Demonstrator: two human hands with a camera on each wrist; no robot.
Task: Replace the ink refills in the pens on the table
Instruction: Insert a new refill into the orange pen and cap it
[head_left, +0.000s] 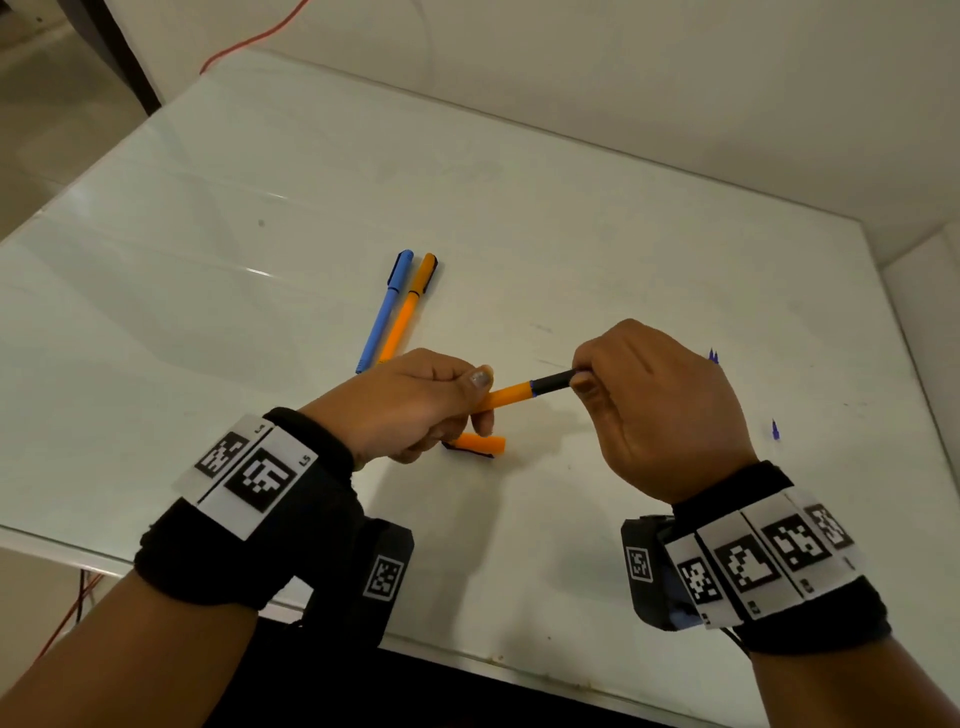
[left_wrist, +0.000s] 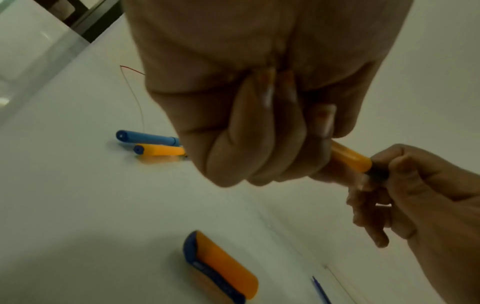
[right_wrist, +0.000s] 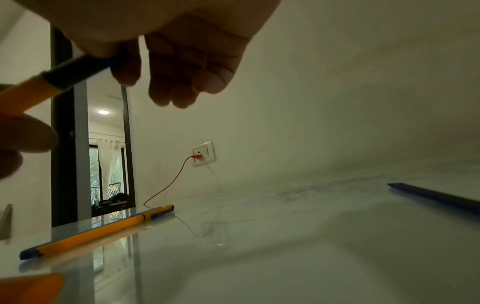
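Observation:
My left hand (head_left: 415, 400) grips an orange pen barrel (head_left: 511, 394) held level above the white table (head_left: 208, 234). My right hand (head_left: 644, 400) pinches the pen's black front section (head_left: 553, 382) between thumb and fingers. The same barrel (left_wrist: 350, 157) and black section (right_wrist: 75, 71) show in the wrist views. The pen's orange cap (head_left: 480, 444) with a dark clip lies on the table just under my left hand. A blue pen (head_left: 384, 312) and a second orange pen (head_left: 408, 309), both capped, lie side by side beyond my left hand.
Thin blue refills (head_left: 775, 430) lie at the right of the table, mostly hidden behind my right hand; one refill (right_wrist: 436, 196) shows in the right wrist view. An orange cable (right_wrist: 168, 183) runs from a wall socket (right_wrist: 203, 153) to the table's far edge.

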